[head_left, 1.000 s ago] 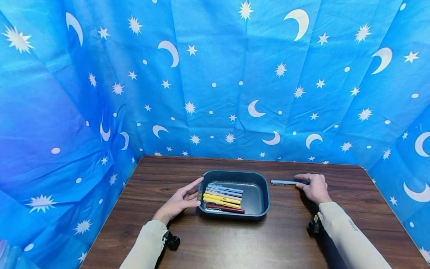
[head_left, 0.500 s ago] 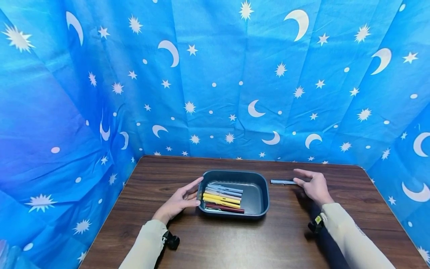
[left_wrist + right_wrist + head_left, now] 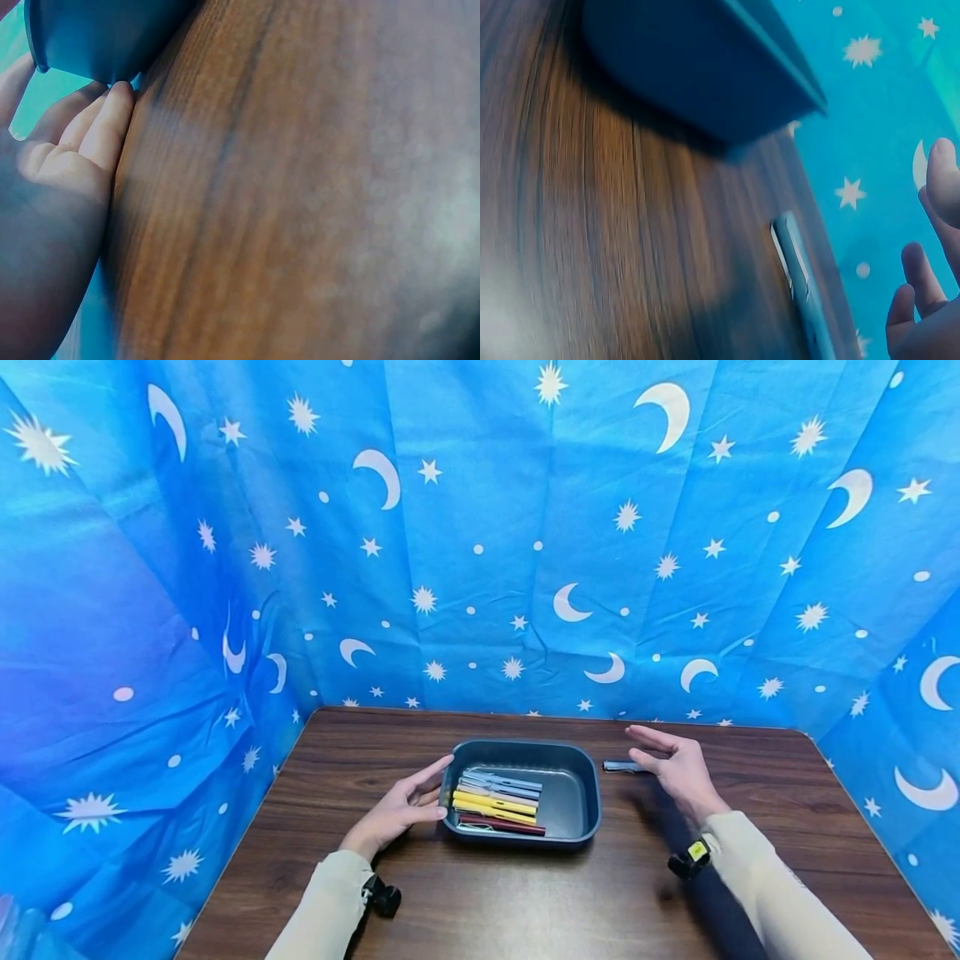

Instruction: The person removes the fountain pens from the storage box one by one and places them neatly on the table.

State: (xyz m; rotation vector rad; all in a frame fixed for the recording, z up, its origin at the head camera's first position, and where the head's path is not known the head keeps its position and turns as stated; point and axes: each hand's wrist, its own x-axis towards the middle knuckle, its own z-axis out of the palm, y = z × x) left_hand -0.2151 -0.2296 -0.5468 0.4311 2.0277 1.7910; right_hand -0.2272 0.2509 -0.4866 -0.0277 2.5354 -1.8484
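Note:
A dark blue-grey rectangular tray (image 3: 572, 840) stands on the table, with several pens side by side in its left half: light blue pens (image 3: 501, 781), yellow pens (image 3: 495, 806) and a dark red pen (image 3: 517, 829). My left hand (image 3: 397, 810) touches the tray's left end, fingers extended along its wall. To the right of the tray lies one more light blue pen (image 3: 799, 274) on the table, its clip showing in the right wrist view. My right hand (image 3: 678, 772) is raised over that pen with fingers spread, holding nothing, and covers much of the pen in the head view.
The brown wood-grain table (image 3: 525, 910) reaches to a blue curtain (image 3: 480, 527) with moons and stars, which hangs at the back and both sides. A small black camera sits at each wrist.
My right hand has let go of the light blue pen, lifted, and moved left over it with its fingers opening. The pen, the tray and my left hand stay in place.

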